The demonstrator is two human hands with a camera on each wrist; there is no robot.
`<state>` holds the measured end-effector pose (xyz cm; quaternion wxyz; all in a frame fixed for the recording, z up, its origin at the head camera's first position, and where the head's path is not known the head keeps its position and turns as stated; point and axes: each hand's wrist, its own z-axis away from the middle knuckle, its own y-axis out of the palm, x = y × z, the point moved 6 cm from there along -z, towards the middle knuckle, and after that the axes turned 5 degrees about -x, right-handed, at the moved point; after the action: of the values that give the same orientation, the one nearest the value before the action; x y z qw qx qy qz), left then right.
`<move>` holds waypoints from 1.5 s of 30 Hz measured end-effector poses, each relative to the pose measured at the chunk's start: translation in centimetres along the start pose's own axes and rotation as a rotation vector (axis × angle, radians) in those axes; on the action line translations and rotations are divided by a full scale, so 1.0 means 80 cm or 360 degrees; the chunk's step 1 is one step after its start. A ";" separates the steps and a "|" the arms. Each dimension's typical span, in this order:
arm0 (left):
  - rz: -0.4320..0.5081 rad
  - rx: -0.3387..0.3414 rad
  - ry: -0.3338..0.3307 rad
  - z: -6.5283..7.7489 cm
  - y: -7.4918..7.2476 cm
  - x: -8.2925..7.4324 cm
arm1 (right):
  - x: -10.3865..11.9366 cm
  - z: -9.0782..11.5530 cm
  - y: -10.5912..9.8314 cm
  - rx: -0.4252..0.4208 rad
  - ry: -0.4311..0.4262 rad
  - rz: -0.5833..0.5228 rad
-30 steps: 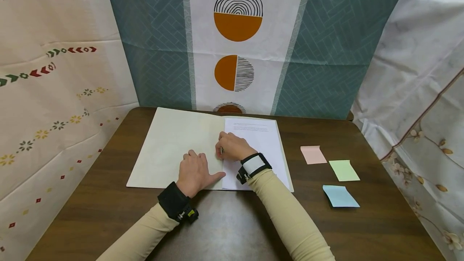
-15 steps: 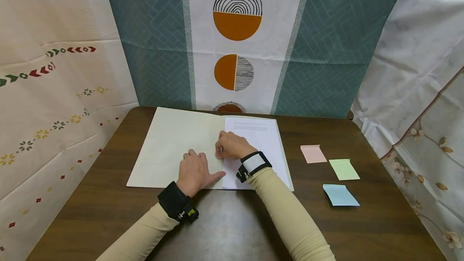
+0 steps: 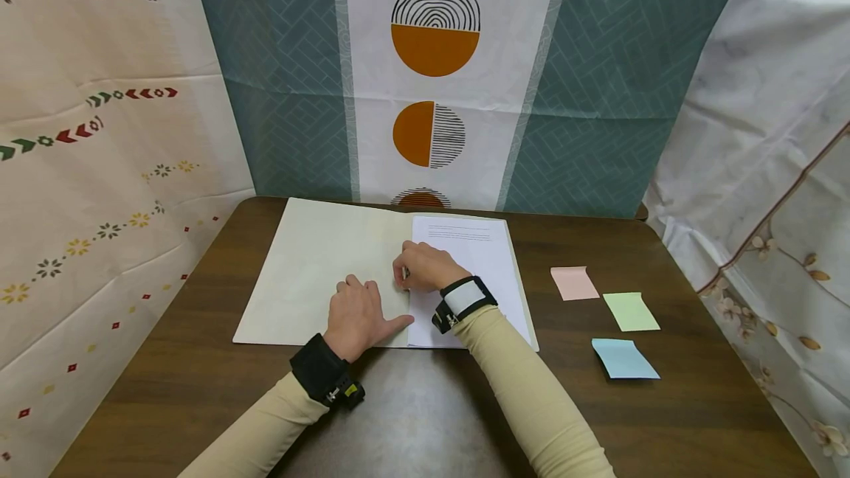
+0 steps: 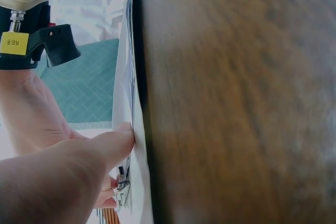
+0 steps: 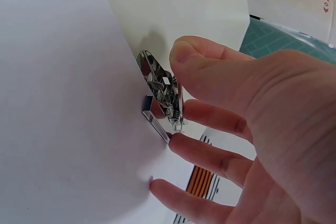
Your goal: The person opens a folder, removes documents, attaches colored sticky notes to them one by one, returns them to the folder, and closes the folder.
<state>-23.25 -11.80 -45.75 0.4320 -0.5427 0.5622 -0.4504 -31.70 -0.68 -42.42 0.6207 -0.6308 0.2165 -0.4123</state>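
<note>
An open cream folder [image 3: 312, 264] lies on the table, with white printed paper sheets [image 3: 491, 264] on its right half. My left hand [image 3: 358, 318] rests on the folder near the fold, its thumb stretched to the sheets' left edge. My right hand [image 3: 428, 269] is at the fold, holding the folder's metal lever clip [image 5: 163, 90] between thumb and fingers. In the right wrist view the clip stands at the sheets' edge. From the left wrist, the left thumb [image 4: 113, 145] touches the edge of the stack, and the clip [image 4: 123, 184] shows beyond it.
To the right on the brown table [image 3: 425, 419] lie a pink sticky note [image 3: 574, 284], a green sticky note [image 3: 631, 313] and a blue sticky note [image 3: 624, 359]. A patterned cloth [image 3: 285, 94] hangs behind the table, with more cloth at both sides.
Both hands stay almost where they were. The right fingers at the clip have shifted very slightly to the left; folder, sheets and sticky notes lie the same.
</note>
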 end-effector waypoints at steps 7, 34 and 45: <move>-0.0007 -0.0033 0.0011 0.001 0.000 0.000 | -0.001 0.001 -0.001 0.0002 -0.0021 0.0002; -0.0007 0.0022 -0.0011 -0.001 0.004 0.000 | -0.006 -0.005 -0.002 0.0013 -0.0016 -0.0077; 0.0004 -0.0038 0.0013 0.001 0.001 0.000 | -0.007 -0.006 -0.001 0.0015 -0.0036 -0.0090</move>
<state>-23.20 -11.82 -45.88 0.4237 -0.5453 0.5700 -0.4452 -32.41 -0.52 -42.52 0.6141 -0.6384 0.1897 -0.4234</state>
